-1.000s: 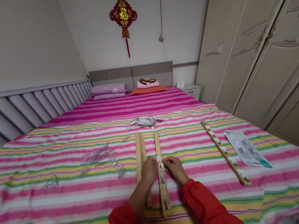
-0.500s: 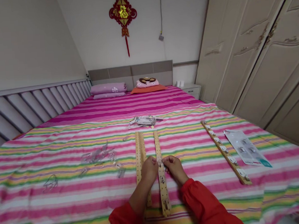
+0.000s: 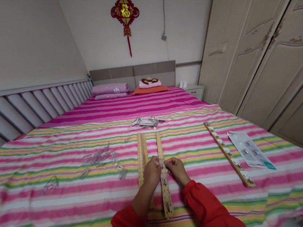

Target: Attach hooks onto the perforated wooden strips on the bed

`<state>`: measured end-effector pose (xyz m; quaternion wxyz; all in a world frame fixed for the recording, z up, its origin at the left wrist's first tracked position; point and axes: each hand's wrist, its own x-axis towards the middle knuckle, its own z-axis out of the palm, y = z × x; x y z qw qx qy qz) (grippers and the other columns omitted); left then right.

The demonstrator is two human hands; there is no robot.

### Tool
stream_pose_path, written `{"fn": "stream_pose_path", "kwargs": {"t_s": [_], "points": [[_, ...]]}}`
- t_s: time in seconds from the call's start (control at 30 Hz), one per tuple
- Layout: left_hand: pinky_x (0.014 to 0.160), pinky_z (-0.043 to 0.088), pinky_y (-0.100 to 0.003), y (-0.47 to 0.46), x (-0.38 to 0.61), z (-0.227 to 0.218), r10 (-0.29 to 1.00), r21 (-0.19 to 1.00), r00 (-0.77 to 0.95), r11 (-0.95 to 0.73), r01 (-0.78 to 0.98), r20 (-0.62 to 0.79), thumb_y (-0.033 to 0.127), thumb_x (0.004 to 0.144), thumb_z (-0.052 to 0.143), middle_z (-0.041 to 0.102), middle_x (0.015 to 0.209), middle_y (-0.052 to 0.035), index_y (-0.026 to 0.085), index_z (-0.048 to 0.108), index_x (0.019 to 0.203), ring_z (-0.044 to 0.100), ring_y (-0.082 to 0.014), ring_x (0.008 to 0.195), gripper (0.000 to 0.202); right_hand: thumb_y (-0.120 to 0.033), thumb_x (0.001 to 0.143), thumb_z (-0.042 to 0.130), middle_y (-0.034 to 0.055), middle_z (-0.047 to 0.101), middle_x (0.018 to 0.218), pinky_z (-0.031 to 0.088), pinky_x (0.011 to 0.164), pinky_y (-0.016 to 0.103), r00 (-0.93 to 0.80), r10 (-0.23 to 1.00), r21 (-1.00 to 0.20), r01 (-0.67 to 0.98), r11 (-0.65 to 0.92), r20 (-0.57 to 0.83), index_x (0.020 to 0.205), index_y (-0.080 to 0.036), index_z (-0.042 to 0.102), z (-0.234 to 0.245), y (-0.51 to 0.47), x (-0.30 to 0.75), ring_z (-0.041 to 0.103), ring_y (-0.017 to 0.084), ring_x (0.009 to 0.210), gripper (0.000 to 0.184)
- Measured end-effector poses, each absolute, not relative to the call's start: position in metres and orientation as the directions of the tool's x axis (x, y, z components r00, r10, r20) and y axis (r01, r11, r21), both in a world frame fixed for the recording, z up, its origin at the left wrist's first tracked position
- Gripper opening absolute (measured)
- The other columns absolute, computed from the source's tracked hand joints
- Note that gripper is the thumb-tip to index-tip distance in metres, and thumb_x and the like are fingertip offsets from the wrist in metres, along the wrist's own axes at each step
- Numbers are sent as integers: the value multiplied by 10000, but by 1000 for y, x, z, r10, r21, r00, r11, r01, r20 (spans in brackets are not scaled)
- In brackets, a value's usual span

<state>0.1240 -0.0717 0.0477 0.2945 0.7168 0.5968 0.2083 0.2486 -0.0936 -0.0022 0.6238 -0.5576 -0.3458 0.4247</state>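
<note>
In the head view a narrow wooden strip with rows of holes (image 3: 159, 144) lies lengthwise before me. Small shiny metal pieces (image 3: 164, 181) sit along its nearer half. My left hand (image 3: 152, 171) is closed in a pinch at the strip's left edge, at another small metal piece (image 3: 162, 165). Opposite it, my right hand (image 3: 177, 169) pinches at the right side of the same piece. The fingertips hide part of it. Left of this strip lie two more perforated wooden strips (image 3: 139, 153), side by side, partly covered by my left forearm.
A wooden strip with several white hooks (image 3: 227, 151) lies to the right, beside a clear blister pack (image 3: 250, 151). Loose clear plastic packaging (image 3: 99, 156) is scattered left. A plastic bag of parts (image 3: 147, 122) lies farther up the striped bedsheet (image 3: 69, 204).
My left hand's fingers have shifted slightly at the small metal piece. The right hand stays in place, and the strips have not visibly moved.
</note>
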Motion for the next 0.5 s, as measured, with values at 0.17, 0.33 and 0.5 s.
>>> {"fn": "stream_pose_path", "kwargs": {"t_s": [0.17, 0.33, 0.5], "points": [[842, 423, -244, -74, 123, 47, 962, 657, 273, -215, 722, 14, 170, 828, 486, 681, 1094, -54, 237, 633, 1156, 610, -170, 999, 366, -429, 651, 682, -42, 614, 495, 424, 378, 250, 397, 917, -994, -79, 77, 40, 845, -181, 680, -2, -97, 248, 522, 129, 376, 315], [829, 433, -261, -79, 124, 52, 951, 544, 309, -262, 797, 6, 204, 875, 421, 671, 1041, -75, 251, 638, 1174, 617, -183, 948, 373, -427, 707, 656, 69, 751, 927, 511, 842, 396, 370, 918, -989, 31, 141, 143, 913, -200, 741, 2, -101, 249, 665, 251, 890, 318], [786, 438, -258, -82, 124, 54, 948, 487, 319, -275, 829, -8, 233, 897, 385, 654, 967, -63, 286, 636, 1162, 613, -179, 895, 370, -423, 803, 566, 79, 739, 1001, 463, 925, 436, 279, 923, -942, 281, 186, 265, 955, -228, 748, 5, -105, 248, 640, 266, 966, 307]]}}
